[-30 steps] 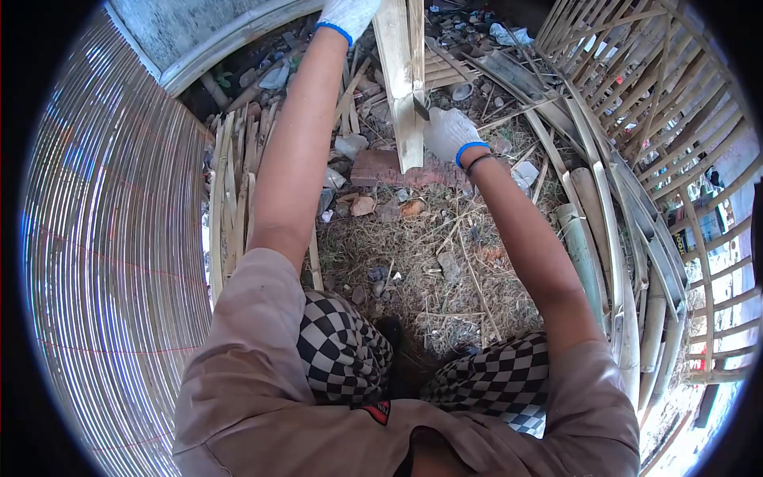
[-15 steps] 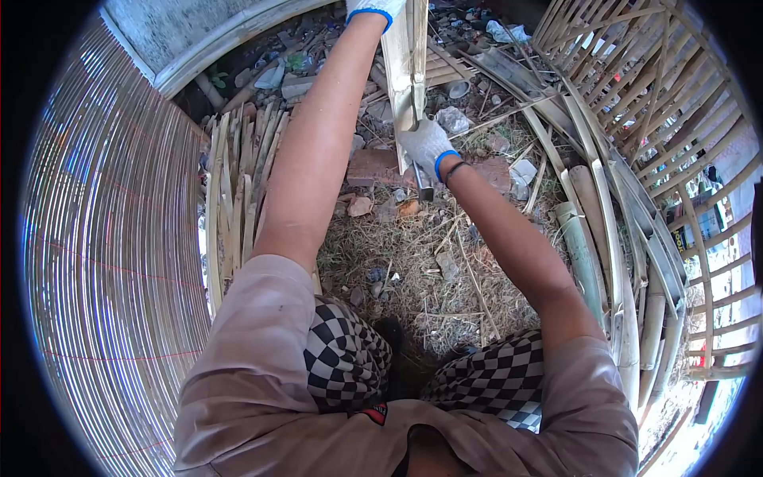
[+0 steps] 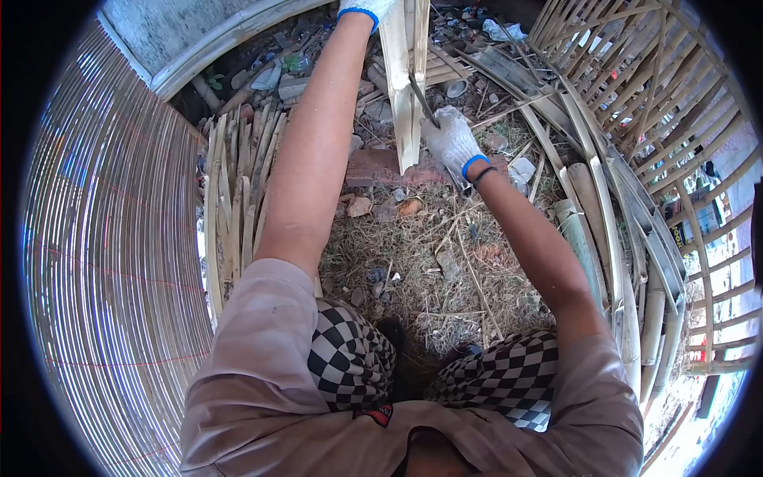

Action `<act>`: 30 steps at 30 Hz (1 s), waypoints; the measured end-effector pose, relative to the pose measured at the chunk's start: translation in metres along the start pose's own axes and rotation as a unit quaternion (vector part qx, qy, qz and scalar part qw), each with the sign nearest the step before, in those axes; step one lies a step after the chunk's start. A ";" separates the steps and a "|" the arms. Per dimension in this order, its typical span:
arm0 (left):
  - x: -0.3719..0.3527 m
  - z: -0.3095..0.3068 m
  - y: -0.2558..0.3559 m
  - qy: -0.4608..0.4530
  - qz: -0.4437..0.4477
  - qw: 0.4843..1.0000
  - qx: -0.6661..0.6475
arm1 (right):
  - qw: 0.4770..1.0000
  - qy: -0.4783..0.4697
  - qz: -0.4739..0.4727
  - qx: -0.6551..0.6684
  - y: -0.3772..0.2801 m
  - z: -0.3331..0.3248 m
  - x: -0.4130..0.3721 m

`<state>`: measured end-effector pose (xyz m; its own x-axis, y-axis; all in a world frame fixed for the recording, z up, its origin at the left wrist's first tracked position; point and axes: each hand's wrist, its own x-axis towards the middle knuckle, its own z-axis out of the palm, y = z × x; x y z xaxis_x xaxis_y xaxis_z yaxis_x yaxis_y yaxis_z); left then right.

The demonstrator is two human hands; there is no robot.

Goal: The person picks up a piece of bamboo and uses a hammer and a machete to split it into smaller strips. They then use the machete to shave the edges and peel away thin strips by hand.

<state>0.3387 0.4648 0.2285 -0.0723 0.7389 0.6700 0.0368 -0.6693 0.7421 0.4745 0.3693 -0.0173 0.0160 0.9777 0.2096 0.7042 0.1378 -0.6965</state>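
A pale split bamboo length point(image 3: 400, 87) rises from near the bricks to the upper edge of the view, its lower end narrow and jagged. In a white knit glove with a blue cuff, my left hand point(image 3: 369, 8) is at the bamboo's upper part; its fingers are cut off by the frame. My right hand point(image 3: 453, 141), gloved the same way, is closed around a knife point(image 3: 424, 102). The dark blade points up and left, its tip against the bamboo's right side. Part of the handle shows below my fist.
Reddish bricks point(image 3: 373, 167) lie behind dry grass and rubble. Split bamboo strips point(image 3: 238, 179) are stacked at left, beside a slatted screen point(image 3: 119, 238). Bamboo poles point(image 3: 588, 215) lie at right, below a bamboo lattice point(image 3: 636, 87). A grey panel point(image 3: 191, 32) stands at back left.
My right hand has moved right and slightly up, away from the bamboo's lower end. The knife has tilted, its blade now slanting up to the left. My left hand has barely shifted.
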 end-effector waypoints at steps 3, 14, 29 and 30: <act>0.000 0.006 -0.002 0.008 0.031 0.999 0.015 | 0.997 -0.038 0.062 0.037 0.016 0.031 -0.013; -0.005 0.009 0.005 -0.021 -0.009 0.999 -0.042 | 0.955 -0.247 0.147 -0.074 0.132 0.084 -0.043; 0.009 -0.024 -0.011 0.056 -0.020 0.998 -0.004 | 0.906 -0.319 -0.009 -0.277 0.192 0.156 -0.003; 0.009 -0.030 -0.009 0.072 -0.027 0.997 -0.011 | 0.886 -0.355 -0.023 -0.297 0.190 0.154 -0.008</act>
<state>0.3077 0.4750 0.2269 -0.2164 0.7563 0.6174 0.0066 -0.6312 0.7756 0.4986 0.4118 -0.2574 -0.3252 0.8554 -0.4031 0.9451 0.2794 -0.1697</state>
